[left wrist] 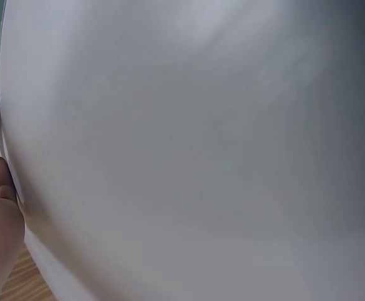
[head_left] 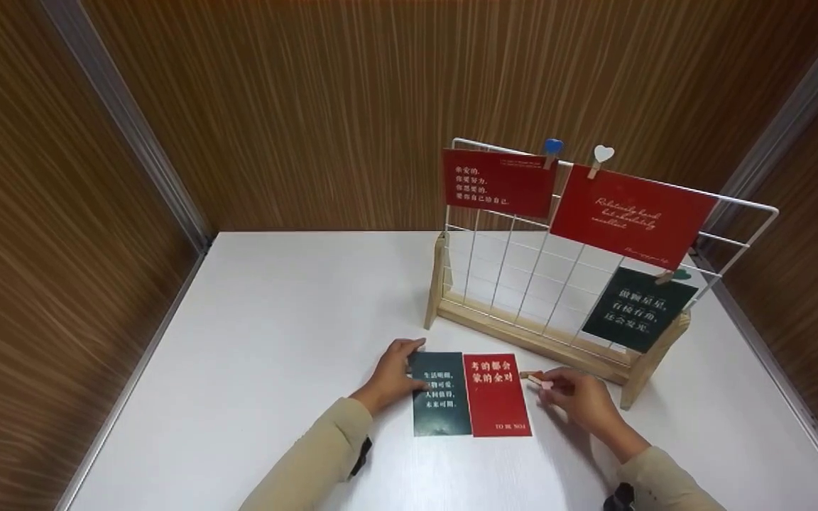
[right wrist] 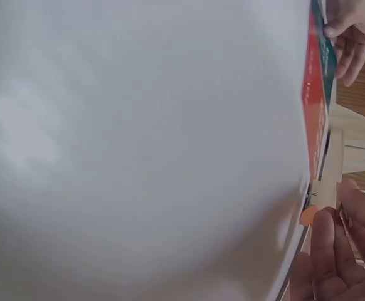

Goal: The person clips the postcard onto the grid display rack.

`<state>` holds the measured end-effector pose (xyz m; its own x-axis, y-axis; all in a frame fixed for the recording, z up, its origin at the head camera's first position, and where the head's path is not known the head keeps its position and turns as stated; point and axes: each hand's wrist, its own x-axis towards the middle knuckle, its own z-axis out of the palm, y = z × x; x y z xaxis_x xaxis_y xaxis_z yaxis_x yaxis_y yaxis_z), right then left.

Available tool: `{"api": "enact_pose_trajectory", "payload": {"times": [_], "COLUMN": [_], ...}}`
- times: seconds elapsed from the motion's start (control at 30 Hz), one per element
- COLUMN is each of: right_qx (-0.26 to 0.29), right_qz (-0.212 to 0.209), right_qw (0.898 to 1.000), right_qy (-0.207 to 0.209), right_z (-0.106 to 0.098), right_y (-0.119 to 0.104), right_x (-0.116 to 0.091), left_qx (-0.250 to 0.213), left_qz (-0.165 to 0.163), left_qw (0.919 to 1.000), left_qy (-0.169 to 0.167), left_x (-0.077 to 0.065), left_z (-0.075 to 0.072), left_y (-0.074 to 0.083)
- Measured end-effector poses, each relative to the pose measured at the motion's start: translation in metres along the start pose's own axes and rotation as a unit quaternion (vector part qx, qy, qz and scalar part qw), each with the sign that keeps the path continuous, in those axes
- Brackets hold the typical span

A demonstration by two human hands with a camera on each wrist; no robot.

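Observation:
On the white table lie a dark green card (head_left: 442, 419) and a red card (head_left: 498, 401), side by side, both with white writing. My left hand (head_left: 388, 380) grips the green card at its left edge, thumb over its face. Just right of the red card, my right hand (head_left: 583, 404) pinches a small wooden clothespin with a pink heart (head_left: 546, 385). Close against it is another wooden clothespin (head_left: 527, 374); an orange heart (right wrist: 308, 215) shows near the fingertips in the right wrist view. The left wrist view catches only the fingers (left wrist: 4, 182) at the card's edge.
Behind the cards stands a white wire grid (head_left: 498, 262) on a wooden base (head_left: 537, 337). Two red cards (head_left: 633, 216) and a green card (head_left: 640, 309) hang on it, with blue, white and green heart clothespins. Wood-patterned panels (head_left: 324, 106) enclose the table (head_left: 274, 305).

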<state>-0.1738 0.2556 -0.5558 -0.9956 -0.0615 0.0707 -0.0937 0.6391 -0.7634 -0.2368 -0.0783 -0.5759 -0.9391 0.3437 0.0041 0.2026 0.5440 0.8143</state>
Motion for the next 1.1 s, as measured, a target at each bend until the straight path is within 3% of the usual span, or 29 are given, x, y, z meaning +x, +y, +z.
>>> {"api": "enact_pose_trajectory", "payload": {"times": [0.3,0.6,0.77,0.9,1.1], "right_qx": [0.057,0.099,0.116,0.142,0.211], "right_qz": [0.024,0.051,0.059,0.071,0.068], "right_qw": [0.998,0.994,0.991,0.987,0.975], "right_qy": [-0.004,-0.020,-0.021,-0.018,-0.010], "right_z": [-0.004,-0.007,-0.009,-0.010,-0.010], "right_y": [-0.002,-0.002,-0.004,-0.008,-0.015], "right_x": [0.001,0.002,0.002,0.002,0.005], "left_qx": [-0.053,-0.145,-0.163,-0.174,-0.222], "left_qz": [-0.012,-0.029,-0.035,-0.046,-0.068], "left_qw": [0.9985,0.9890,0.9861,0.9836,0.9726], "left_qy": [0.003,0.005,0.001,-0.009,-0.017], "left_x": [-0.002,0.000,-0.002,-0.002,-0.001], "left_z": [-0.004,-0.007,-0.012,-0.016,-0.022], "left_y": [-0.001,-0.006,-0.005,-0.005,-0.005]}}
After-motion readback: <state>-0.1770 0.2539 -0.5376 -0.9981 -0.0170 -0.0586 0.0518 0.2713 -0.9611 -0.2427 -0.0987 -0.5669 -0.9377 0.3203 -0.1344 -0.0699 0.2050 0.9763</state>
